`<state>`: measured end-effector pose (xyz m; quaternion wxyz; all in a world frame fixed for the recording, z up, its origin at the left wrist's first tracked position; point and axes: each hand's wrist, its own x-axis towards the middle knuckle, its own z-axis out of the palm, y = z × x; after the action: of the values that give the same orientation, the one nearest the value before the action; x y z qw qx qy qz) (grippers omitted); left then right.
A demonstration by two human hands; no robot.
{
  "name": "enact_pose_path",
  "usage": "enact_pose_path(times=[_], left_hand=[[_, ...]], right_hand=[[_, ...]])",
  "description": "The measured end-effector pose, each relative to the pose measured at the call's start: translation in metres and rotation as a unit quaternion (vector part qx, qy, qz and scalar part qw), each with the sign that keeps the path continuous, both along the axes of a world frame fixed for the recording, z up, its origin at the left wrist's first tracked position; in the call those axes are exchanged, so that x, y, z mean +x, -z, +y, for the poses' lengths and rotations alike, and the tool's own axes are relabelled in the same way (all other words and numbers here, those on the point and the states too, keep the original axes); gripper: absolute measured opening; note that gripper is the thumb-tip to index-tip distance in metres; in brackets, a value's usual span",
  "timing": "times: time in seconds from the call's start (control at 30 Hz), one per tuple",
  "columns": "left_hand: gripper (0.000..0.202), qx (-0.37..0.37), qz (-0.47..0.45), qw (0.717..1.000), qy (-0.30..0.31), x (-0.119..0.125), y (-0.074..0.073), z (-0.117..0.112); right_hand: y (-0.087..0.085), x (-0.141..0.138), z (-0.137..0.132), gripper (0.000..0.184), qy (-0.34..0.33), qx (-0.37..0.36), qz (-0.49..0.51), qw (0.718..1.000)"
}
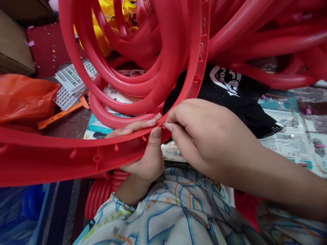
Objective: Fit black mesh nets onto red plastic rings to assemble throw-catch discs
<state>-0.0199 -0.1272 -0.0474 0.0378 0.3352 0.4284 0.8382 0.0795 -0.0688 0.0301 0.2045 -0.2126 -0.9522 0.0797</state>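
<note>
A big red plastic ring [76,154] with small pegs along its inner face curves across the front of the view. My left hand [145,149] grips its edge, thumb on the near face and fingers behind it. My right hand [201,132] pinches the ring's thin edge just right of the left thumb, fingertips pressed together. More red rings [143,68] hang stacked behind and above the hands. My patterned sleeve and lap [173,211] lie under both wrists.
An orange plastic bag [22,97] lies at the left. Sheets of small studs [70,80] and an orange strip lie beyond it. A black printed cloth [230,88] and newspaper [291,136] cover the right. Yellow toys [102,37] sit behind the rings. A cardboard box is at the far left.
</note>
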Motion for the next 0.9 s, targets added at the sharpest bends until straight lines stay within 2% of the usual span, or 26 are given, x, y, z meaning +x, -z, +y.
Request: enact_pose_path(times=[0.27,0.4,0.53,0.7,0.8,0.9], left_hand=[[0.027,-0.022,-0.059,0.998,0.023,0.002,-0.012,-0.006],[0.026,-0.082,-0.066,0.994,0.023,0.004,-0.022,-0.009],[0.021,-0.067,-0.115,0.988,0.075,0.006,-0.028,-0.009],[0.029,-0.047,-0.172,0.978,0.106,0.006,-0.03,-0.01],[0.026,-0.057,-0.172,0.975,0.129,0.005,-0.029,-0.013],[0.024,-0.065,-0.166,0.973,0.147,0.003,-0.029,-0.016]], right_hand=[[0.009,0.0,-0.004,0.03,-0.03,0.168,0.045,0.984],[0.007,0.005,0.001,0.028,-0.063,0.252,0.068,0.963],[0.0,0.01,0.006,0.023,-0.116,0.312,0.065,0.941],[-0.007,0.013,0.008,0.022,-0.167,0.338,0.031,0.926],[-0.008,0.015,0.007,0.026,-0.178,0.348,0.046,0.919],[-0.009,0.017,0.005,0.023,-0.181,0.283,0.032,0.941]])
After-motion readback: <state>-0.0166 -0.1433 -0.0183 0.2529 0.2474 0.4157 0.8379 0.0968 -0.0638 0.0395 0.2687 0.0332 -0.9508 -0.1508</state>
